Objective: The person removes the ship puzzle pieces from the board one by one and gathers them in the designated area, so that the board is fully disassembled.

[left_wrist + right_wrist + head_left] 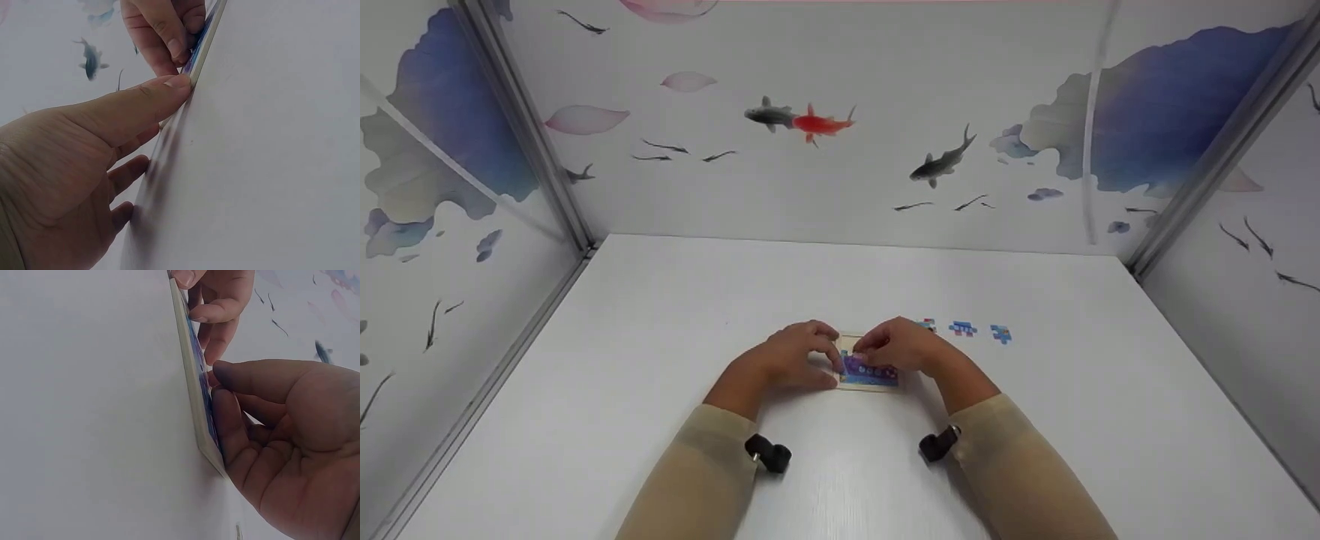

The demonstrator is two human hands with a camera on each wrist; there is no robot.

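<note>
A small jigsaw puzzle board (868,388) with a pale wooden rim lies on the white table between both hands. Purple and blue pieces (861,373) fill its nearer part, while pale wood shows at the far left. My left hand (799,356) holds the board's left side, its thumb at the near corner and a fingertip on the puzzle surface. Above the board, my right hand (906,345) pinches a puzzle piece (211,378) between thumb and index finger. Most of that piece is hidden by the fingers in every view.
Beyond the right hand, loose puzzle pieces lie in a row: one partly hidden piece (928,325), a blue and pink piece (962,328) and a blue piece (1001,334). White panels (840,202) painted with fish enclose the table (660,300) at the back and sides.
</note>
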